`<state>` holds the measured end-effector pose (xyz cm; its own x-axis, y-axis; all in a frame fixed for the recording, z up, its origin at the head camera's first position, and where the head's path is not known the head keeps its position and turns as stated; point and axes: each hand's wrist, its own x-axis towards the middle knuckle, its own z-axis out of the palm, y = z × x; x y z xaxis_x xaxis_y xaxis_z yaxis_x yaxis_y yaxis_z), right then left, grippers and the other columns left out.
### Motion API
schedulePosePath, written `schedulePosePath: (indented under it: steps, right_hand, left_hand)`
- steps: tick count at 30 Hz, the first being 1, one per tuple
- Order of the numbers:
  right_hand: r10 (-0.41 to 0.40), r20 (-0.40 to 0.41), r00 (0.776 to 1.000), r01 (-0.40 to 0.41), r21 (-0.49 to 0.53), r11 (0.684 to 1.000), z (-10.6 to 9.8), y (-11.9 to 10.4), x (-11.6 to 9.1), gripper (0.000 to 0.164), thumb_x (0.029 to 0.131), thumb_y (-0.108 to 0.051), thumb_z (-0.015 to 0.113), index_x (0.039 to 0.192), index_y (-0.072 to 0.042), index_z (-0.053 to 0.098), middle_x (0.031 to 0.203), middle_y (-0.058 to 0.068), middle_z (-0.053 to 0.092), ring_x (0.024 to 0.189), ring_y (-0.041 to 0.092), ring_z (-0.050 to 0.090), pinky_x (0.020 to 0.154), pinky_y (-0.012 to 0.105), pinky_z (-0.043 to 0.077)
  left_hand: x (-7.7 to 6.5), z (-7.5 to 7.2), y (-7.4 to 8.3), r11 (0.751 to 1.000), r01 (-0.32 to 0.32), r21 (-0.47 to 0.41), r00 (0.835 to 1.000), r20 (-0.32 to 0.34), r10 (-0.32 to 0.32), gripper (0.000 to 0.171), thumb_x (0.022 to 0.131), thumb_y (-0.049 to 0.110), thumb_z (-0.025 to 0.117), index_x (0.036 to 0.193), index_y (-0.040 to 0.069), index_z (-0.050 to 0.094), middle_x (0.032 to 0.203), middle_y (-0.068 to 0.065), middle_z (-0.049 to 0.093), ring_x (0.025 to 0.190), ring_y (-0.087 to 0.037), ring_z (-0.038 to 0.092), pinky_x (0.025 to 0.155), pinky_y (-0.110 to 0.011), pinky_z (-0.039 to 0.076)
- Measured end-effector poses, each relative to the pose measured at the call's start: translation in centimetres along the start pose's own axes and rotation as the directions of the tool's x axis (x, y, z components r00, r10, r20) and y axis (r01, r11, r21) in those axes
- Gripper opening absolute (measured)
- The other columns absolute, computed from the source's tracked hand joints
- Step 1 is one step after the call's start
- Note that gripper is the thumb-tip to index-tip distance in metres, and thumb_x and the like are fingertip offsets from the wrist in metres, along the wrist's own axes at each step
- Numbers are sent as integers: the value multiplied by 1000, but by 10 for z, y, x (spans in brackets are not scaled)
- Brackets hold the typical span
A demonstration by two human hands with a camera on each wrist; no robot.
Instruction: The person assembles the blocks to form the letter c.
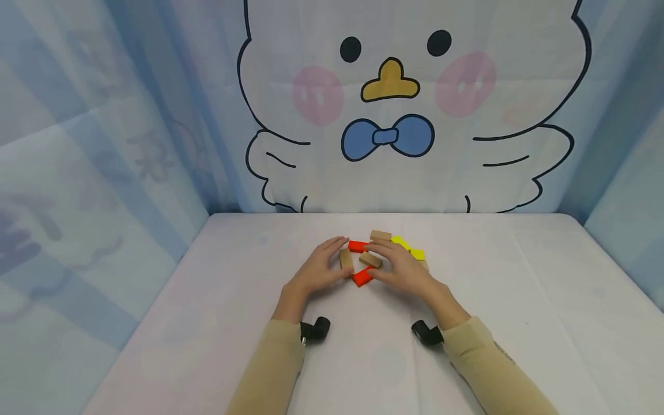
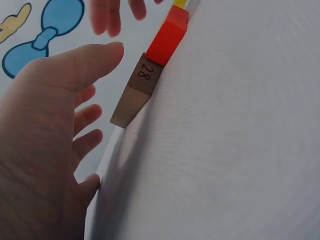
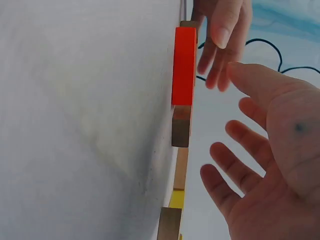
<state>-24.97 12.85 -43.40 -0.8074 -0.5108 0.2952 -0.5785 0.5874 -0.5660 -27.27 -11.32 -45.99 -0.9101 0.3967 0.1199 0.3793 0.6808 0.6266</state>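
A small group of wooden and coloured blocks lies on the table between my hands. My left hand (image 1: 319, 270), fingers spread and bent loosely, is beside the left plain wooden block (image 1: 346, 260). Over the right side of the group is my right hand (image 1: 407, 270), its fingers apart and nothing in its grasp. Between them are a back red block (image 1: 357, 246), a middle wooden block (image 1: 370, 260) and a near red block (image 1: 362, 277). In the left wrist view, a wooden block (image 2: 137, 90) bears the number 28. The right wrist view shows the near red block (image 3: 184, 65) beyond my thumb.
Behind my right hand lie another wooden block (image 1: 381, 235) and two yellow blocks (image 1: 400, 242). A further wooden block (image 1: 425, 264) is partly hidden by that hand. The pale cloth-covered table (image 1: 249, 346) meets a printed curtain (image 1: 389, 184) at its back edge.
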Motion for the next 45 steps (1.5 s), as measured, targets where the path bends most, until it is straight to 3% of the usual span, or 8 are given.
schedulePosePath:
  steps: [5, 10, 19, 23, 28, 37, 45]
  right_hand:
    - [1, 38, 999, -1, 14, 1000, 1, -1, 1, 47, 90, -12, 76, 135, -5, 63, 142, 15, 56, 134, 39, 46, 107, 57, 40]
    - [3, 101, 995, -1, -13, 1000, 3, -2, 0, 39, 91, -12, 76, 129, -7, 68, 134, 9, 63, 125, 34, 52, 103, 52, 45]
    - [-28, 171, 985, 44, -89, 995, 3, -1, 2, 23, 90, -7, 75, 113, -8, 76, 128, 10, 67, 121, 32, 56, 103, 49, 45]
    - [-4, 194, 981, 27, -115, 993, 1, -3, 2, 22, 90, -7, 76, 111, -9, 77, 123, 7, 69, 117, 30, 57, 100, 46, 47]
    - [30, 211, 977, 2, -151, 989, -2, -5, -2, 21, 90, -7, 76, 111, -11, 78, 118, 3, 70, 113, 28, 57, 99, 45, 48]
    - [19, 266, 964, 23, -153, 988, -11, -7, -4, 23, 91, -3, 73, 112, -8, 78, 116, 6, 69, 110, 28, 61, 100, 46, 49]
    - [33, 297, 954, 1, -112, 994, -15, -4, -7, 23, 91, -6, 74, 114, -8, 78, 116, 7, 69, 110, 28, 62, 99, 46, 50]
  left_hand:
    - [3, 3, -7, 1000, 20, -22, 1000, -13, -20, 70, 90, 44, 70, 152, 21, 48, 157, -4, 40, 145, -26, 34, 115, -53, 31]
    - [2, 3, -11, 1000, -8, -24, 1000, -16, 8, 64, 88, 43, 74, 143, 15, 57, 150, -6, 47, 141, -27, 39, 114, -50, 33]
    - [1, 2, -5, 999, 32, -7, 999, 7, -32, 57, 87, 39, 75, 138, 17, 61, 147, -4, 51, 140, -25, 39, 114, -50, 33]
    - [1, 3, -2, 999, 44, -30, 999, 11, -43, 56, 87, 36, 75, 138, 16, 62, 146, -4, 52, 139, -25, 41, 114, -49, 34]
    - [2, 4, -3, 999, 8, -39, 1000, 10, -8, 56, 88, 35, 75, 138, 15, 62, 145, -4, 54, 137, -25, 44, 114, -47, 34]
    - [3, 3, 0, 999, -47, -25, 999, 11, 48, 57, 89, 35, 74, 139, 12, 61, 145, -7, 55, 137, -27, 45, 115, -48, 33]
    - [4, 5, 5, 1000, -23, -13, 999, 38, 23, 60, 90, 38, 74, 143, 15, 59, 149, -4, 51, 139, -26, 42, 115, -48, 32]
